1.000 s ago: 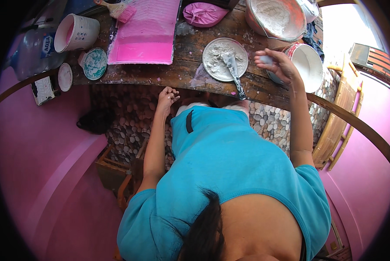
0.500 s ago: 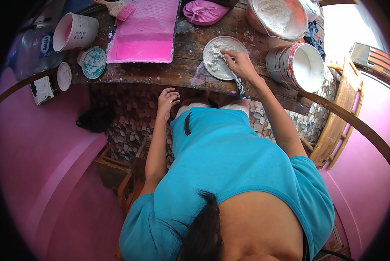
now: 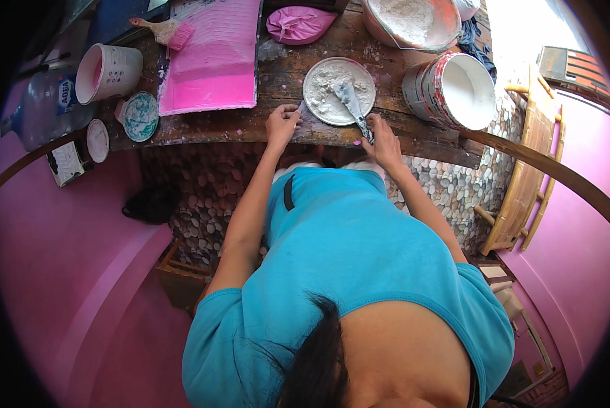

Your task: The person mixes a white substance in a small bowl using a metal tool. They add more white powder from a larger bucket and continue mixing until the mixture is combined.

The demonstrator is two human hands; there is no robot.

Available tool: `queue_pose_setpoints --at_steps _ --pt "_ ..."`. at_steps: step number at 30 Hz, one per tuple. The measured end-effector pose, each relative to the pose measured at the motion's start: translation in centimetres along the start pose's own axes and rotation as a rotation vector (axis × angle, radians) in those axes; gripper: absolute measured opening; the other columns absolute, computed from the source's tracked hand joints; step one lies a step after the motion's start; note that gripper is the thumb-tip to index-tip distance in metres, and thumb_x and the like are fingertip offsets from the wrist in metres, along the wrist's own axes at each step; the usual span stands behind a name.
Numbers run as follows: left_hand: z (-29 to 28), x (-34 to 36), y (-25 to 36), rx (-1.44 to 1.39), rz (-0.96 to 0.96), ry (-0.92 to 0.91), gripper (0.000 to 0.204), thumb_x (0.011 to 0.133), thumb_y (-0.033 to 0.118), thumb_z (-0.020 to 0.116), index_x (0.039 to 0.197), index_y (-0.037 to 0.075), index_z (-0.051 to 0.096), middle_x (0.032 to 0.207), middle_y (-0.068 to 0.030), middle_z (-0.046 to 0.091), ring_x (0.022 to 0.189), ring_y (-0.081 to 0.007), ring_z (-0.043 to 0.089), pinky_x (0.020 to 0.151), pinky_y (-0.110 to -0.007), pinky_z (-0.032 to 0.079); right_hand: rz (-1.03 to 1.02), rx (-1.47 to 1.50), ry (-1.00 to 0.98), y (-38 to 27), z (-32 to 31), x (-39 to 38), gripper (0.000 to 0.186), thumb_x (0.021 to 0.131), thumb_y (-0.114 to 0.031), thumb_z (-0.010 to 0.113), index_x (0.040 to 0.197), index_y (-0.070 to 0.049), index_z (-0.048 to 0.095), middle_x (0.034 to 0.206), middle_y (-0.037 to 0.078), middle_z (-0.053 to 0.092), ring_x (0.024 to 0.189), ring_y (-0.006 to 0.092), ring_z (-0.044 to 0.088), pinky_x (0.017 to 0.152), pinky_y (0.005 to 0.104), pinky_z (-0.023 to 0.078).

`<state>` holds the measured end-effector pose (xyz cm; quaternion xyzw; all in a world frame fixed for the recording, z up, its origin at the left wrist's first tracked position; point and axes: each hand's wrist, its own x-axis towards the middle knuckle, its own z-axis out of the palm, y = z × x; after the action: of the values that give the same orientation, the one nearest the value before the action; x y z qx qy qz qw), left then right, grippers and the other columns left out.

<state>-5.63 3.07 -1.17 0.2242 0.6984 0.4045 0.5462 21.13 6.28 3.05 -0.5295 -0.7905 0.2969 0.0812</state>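
Observation:
My right hand (image 3: 381, 139) grips the dark, paint-spotted handle of a scraper (image 3: 351, 102), whose pale, smeared blade lies tilted in white paste on a round lid or plate (image 3: 318, 85) at the table's front. My left hand (image 3: 284, 127) rests at the front edge just left of the plate, fingers loosely bent and apart, with nothing visible in them. To the right of the plate stands a red-streaked tub (image 3: 427, 95) of white liquid.
Around them on the wooden table (image 3: 400, 115) are a pink paint tray (image 3: 209, 61), a brush (image 3: 165, 32), a white bucket (image 3: 118, 71), small lids (image 3: 139, 115), a pink bag (image 3: 298, 27), a powder basin (image 3: 410, 20) and a plastic jug (image 3: 50, 109). A bamboo bench (image 3: 526, 190) stands at the right.
My right hand has moved from near the tub over the plate and down onto the scraper's handle. My left hand has moved up and right to the table edge beside the plate.

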Motion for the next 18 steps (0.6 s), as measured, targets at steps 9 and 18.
queue_pose_setpoints --at_steps 9,18 --pt "2.2 2.0 0.1 0.002 0.068 0.058 0.022 0.083 0.008 0.061 0.100 -0.006 0.058 0.080 -0.0136 0.066 0.069 -0.0166 0.066 0.056 -0.025 0.053 -0.037 0.011 0.069 -2.2 -4.0 0.5 0.038 0.079 -0.013 0.056 0.117 -0.017 0.054 0.087 0.013 0.053 0.069 0.0326 0.059 0.062 0.0433 0.049" --pt "3.1 1.5 -0.2 -0.022 0.127 0.145 0.022 0.081 0.008 0.064 0.100 -0.004 0.061 0.076 -0.0107 0.067 0.064 -0.0135 0.065 0.054 -0.023 0.050 -0.076 -0.096 0.111 -3.9 -5.8 0.7 0.031 0.084 -0.017 0.057 0.114 -0.020 0.061 0.076 0.010 0.055 0.063 0.0282 0.060 0.055 0.0386 0.048"
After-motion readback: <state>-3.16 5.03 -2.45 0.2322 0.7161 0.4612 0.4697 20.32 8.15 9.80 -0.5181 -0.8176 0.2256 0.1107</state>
